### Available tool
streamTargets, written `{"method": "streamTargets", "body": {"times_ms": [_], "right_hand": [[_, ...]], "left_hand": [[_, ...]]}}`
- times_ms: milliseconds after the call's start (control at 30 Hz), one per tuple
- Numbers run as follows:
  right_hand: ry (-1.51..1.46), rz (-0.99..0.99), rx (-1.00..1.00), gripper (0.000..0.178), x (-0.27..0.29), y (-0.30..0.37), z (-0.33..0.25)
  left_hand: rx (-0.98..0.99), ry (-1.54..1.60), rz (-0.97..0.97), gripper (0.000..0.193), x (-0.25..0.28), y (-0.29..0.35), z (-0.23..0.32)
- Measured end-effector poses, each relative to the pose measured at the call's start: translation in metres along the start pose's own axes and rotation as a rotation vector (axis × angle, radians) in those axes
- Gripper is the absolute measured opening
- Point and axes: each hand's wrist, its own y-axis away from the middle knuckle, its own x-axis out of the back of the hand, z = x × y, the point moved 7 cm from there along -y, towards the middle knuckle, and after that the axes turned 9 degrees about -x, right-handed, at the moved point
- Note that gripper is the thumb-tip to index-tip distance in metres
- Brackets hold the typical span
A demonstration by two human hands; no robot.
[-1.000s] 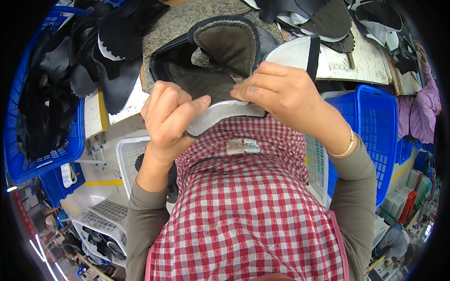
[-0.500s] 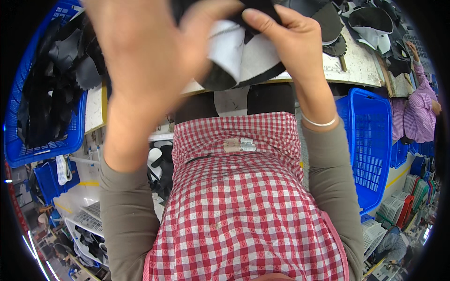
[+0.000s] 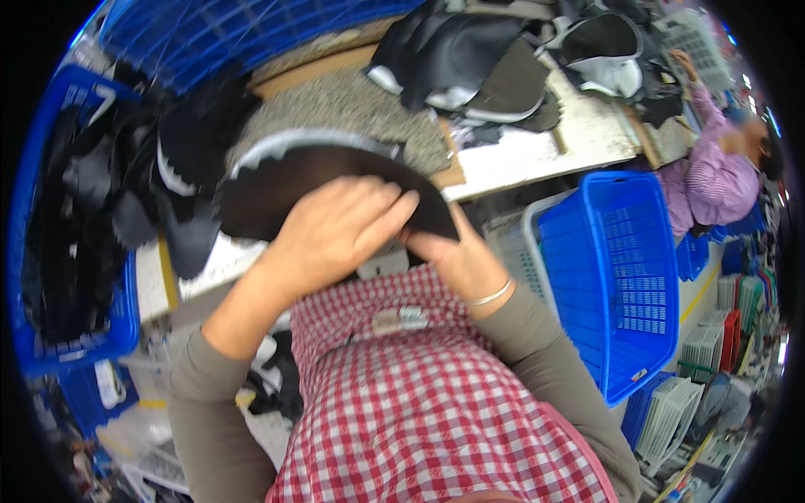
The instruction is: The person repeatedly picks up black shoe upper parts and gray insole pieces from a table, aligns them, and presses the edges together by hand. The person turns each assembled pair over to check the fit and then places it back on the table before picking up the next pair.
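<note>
A dark, curved shoe-upper piece with a scalloped edge and a pale lining is held in front of my apron, over the near edge of the work table. My left hand lies across its dark face with the fingers stretched out. At the piece's right end, my right hand grips its lower edge; the fingers behind it are partly hidden. Slight blur softens the piece and both hands.
A rough grey board lies on the table behind the piece. Black cut pieces are heaped at the back, with more in the blue basket at left. Another blue basket stands right. A person in a checked shirt works at far right.
The view has turned and the table appears shifted. My left hand has come down from its raised, blurred position onto the piece. The piece now shows its dark face instead of its white lining.
</note>
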Motion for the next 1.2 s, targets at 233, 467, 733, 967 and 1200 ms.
{"method": "streamTargets", "body": {"times_ms": [233, 467, 733, 967, 1200], "right_hand": [[-0.442, 0.243, -0.443, 0.022, -0.008, -0.02, 0.012], [-0.264, 0.087, -0.142, 0.022, -0.033, -0.052, -0.029], [-0.14, 0.304, -0.16, 0.016, -0.006, -0.052, -0.003], [0.019, 0.248, -0.065, 0.022, 0.018, -0.037, 0.012], [0.184, 0.337, -0.17, 0.029, 0.02, -0.03, 0.018]], "left_hand": [[0.128, -0.143, -0.262, 0.021, -0.032, 0.008, -0.009], [0.238, 0.058, -0.12, 0.04, 0.024, -0.021, -0.007], [0.486, -0.202, -0.171, 0.036, 0.031, -0.008, -0.018], [0.379, -0.22, -0.13, 0.03, 0.018, 0.01, -0.005], [0.48, -0.035, -0.105, 0.024, -0.011, 0.03, -0.007]]}}
